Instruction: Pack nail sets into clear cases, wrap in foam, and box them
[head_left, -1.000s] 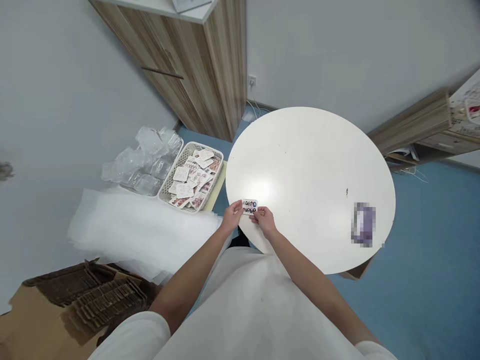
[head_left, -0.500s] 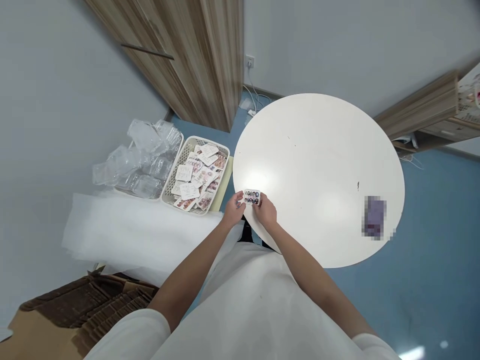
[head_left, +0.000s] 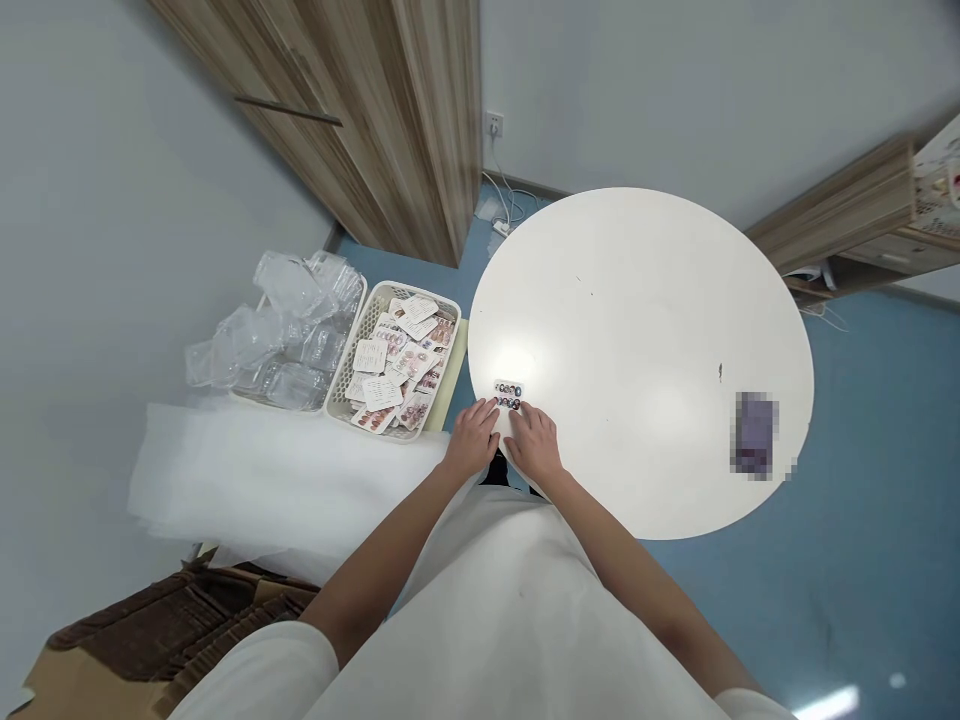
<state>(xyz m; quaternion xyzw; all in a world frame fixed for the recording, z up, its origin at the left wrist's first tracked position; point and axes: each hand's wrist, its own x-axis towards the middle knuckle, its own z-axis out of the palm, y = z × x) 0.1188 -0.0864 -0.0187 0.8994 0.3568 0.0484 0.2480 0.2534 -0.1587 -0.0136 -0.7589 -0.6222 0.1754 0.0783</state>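
A small card of colourful press-on nails point(head_left: 508, 388), set in two rows, lies near the left front edge of the round white table point(head_left: 637, 300). At its near left corner rest the fingertips of my left hand point(head_left: 472, 438), fingers stretched forward and the thumb apart. My right hand point(head_left: 535, 440) mirrors it at the near right corner, fingers extended over the tabletop. Both hands touch or nearly touch the card's near edge, and its lower corners are partly hidden by fingertips.
To the left stands a white basket point(head_left: 335, 402) with many nail cards point(head_left: 382, 392). Beside it, another basket holds clear plastic packaging point(head_left: 292, 320). White foam sheets point(head_left: 255, 485) and cardboard point(head_left: 112, 640) lie nearer. A blurred purple object point(head_left: 754, 435) sits on the table's right side.
The nail card has gone from between my hands down to the tabletop. My fingers have loosened from its sides and moved to its near edge.
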